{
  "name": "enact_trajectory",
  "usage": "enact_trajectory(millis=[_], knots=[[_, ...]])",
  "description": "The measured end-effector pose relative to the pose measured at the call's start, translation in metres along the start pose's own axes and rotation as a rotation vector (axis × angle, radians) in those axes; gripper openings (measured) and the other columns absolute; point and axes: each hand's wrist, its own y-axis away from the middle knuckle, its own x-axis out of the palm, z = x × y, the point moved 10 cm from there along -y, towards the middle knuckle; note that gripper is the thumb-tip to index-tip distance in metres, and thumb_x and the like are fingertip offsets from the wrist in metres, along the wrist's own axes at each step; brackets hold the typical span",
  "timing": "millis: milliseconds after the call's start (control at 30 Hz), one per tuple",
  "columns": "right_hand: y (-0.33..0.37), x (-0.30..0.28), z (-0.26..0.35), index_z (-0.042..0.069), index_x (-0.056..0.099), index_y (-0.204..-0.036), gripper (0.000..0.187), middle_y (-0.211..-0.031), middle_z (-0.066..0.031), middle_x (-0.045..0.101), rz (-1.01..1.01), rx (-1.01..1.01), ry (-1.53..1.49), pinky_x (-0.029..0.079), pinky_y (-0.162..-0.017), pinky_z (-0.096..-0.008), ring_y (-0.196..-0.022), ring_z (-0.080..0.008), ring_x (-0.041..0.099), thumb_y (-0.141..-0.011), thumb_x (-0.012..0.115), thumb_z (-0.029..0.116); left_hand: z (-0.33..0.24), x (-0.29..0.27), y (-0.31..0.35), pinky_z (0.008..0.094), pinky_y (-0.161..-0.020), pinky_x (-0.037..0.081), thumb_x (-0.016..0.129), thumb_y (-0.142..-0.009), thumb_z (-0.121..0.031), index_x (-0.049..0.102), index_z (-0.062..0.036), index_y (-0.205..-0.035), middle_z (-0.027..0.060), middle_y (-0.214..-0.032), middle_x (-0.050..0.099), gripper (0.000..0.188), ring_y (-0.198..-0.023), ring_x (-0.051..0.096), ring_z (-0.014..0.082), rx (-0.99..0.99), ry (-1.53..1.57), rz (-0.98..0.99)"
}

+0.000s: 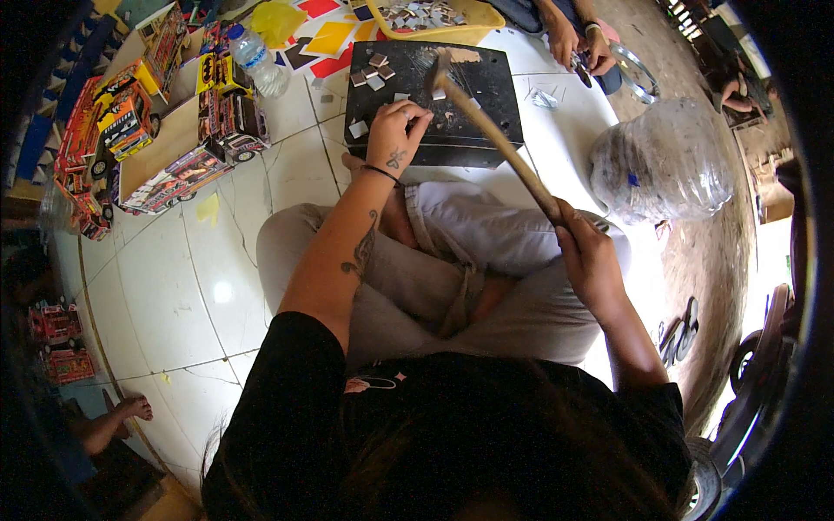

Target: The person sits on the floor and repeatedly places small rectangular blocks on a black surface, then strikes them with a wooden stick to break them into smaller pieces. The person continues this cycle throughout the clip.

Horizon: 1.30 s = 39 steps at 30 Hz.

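My right hand (591, 260) grips the wooden handle of a hammer (502, 146), whose head is over the far part of a black box-like block (486, 122) before my crossed legs. My left hand (398, 128) is at the block's near left part, with its thumb and fingers drawn together in a pinch. Anything between those fingertips is hidden or too small to name. Several small square pieces (375, 83), pale on top with brown edges, lie on the block, some of them close to my left hand.
Colourful toy trucks (178, 165) and a water bottle (261, 65) stand left. A yellow basin (434, 33) of small squares is beyond the block, near coloured sheets (330, 39). On the right are a big clear plastic jug (665, 161) and another person's hands (578, 48).
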Motion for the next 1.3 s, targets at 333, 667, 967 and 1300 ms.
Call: enact_trajectory(millis=[333,667,967,1300], knots=[[-0.032,0.002,-0.031,0.004,0.049,-0.128,0.038,-0.103,-0.025,0.061,-0.141,-0.002,-0.065,0.048,-0.077,-0.0408,-0.092,-0.0397,0.06,-0.091,0.053,0.009,0.0,-0.001,0.004,0.0342,-0.074,0.048,0.067,-0.081,-0.015,0.068,-0.0037,-0.086,0.0101,-0.085,0.065,0.012,-0.079,0.062,0.026,-0.009,-0.046,0.007],[-0.095,0.046,-0.089,0.011,0.042,-0.135,0.05,-0.108,-0.0194,0.053,-0.164,0.252,0.257,0.049,-0.079,-0.0452,-0.09,-0.0373,0.059,-0.087,0.055,0.013,0.038,0.019,-0.033,0.0243,-0.061,0.049,0.066,-0.083,-0.011,0.067,-0.0016,-0.092,0.0055,-0.077,0.066,0.013,-0.064,0.06,0.011,-0.531,0.289,0.23],[-0.069,0.12,0.008,0.005,0.065,-0.097,0.023,-0.101,-0.0133,0.061,0.091,-0.44,0.159,0.046,-0.088,-0.0389,-0.097,-0.0311,0.059,-0.075,0.066,0.013,0.048,0.012,-0.141,0.0285,-0.084,0.049,0.064,-0.086,-0.023,0.057,0.002,-0.115,0.0101,-0.104,0.065,0.039,-0.094,0.064,0.0184,-0.456,0.429,0.249],[-0.073,0.207,0.015,0.009,0.065,-0.087,0.015,-0.095,-0.0082,0.061,0.194,-0.581,0.337,0.047,-0.085,-0.0364,-0.093,-0.0245,0.059,-0.075,0.058,0.015,0.034,-0.04,-0.029,0.0357,-0.082,0.047,0.067,-0.08,-0.019,0.067,-0.0053,-0.102,0.0113,-0.099,0.065,0.026,-0.091,0.061,0.0262,-0.233,-0.254,0.065]])
